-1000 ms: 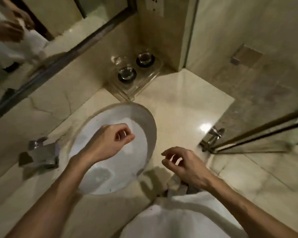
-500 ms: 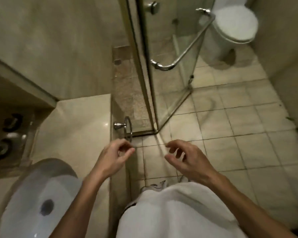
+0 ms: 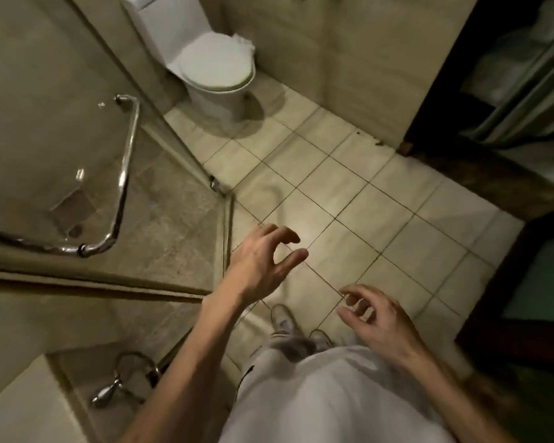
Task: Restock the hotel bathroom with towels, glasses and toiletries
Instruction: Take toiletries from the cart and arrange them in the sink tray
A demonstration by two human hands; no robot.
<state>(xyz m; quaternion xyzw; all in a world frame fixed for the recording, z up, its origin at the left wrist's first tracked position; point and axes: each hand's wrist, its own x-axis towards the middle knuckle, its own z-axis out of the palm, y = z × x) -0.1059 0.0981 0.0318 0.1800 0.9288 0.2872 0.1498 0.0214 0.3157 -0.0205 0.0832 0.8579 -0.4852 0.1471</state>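
The fingers of your left hand [image 3: 263, 260] are loosely curled and grip nothing, and so are those of your right hand [image 3: 378, 318]; the 2 hands hover apart above the tiled floor [image 3: 349, 193], near your shoes [image 3: 282, 318]. The toilet [image 3: 216, 63] stands at the floor's far edge. Pale stacked bundles [image 3: 502, 55], perhaps towels but too blurred to tell, sit on shelves past the floor's far right corner.

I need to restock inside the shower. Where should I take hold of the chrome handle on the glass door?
Probably the long straight stretch of the chrome handle, between its bent ends. It stands off the glass door, leaving room for fingers to wrap round. Come from the tiled floor side with the empty left hand, the nearer one.
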